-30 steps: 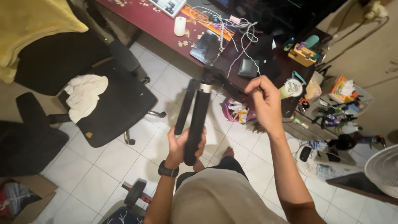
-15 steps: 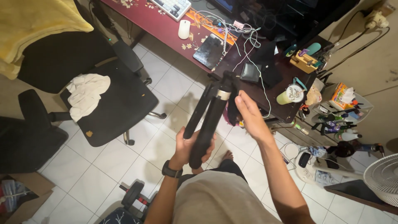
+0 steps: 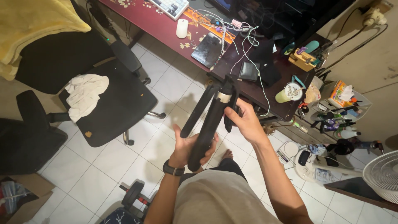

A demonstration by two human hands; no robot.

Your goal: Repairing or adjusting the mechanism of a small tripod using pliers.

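— Left hand?
— Cupped palm-up under the lower end of a black folded tripod with tube legs and a pale band near the head. Fingers curled partway round one leg, thumb up along the side; closed on it, not spread. Black wristwatch on that wrist.

— Right hand?
— Higher up, beside the tripod's head. Fingers wrapped narrow round a short black leg or handle there, thumb pressed against it. Gripping firmly.

— Tripod itself?
— Held in the air between both hands, slanting from lower left near the lap up toward the worktop edge. One leg splayed out to the left, apart from the others, touching nothing.

— Around it?
— Just beyond the head, a dark red wooden worktop carrying a white computer mouse, a dark flat tablet, a black wallet, tangled white cables and a pale green drink cup with a lid. To the left, a black office chair with a crumpled white cloth on the seat. White tiled floor below, a black dumbbell near the feet. Far right, a white standing fan.

— Anything in the way?
— Worktop edge close behind the tripod head; touching or not, cannot tell.
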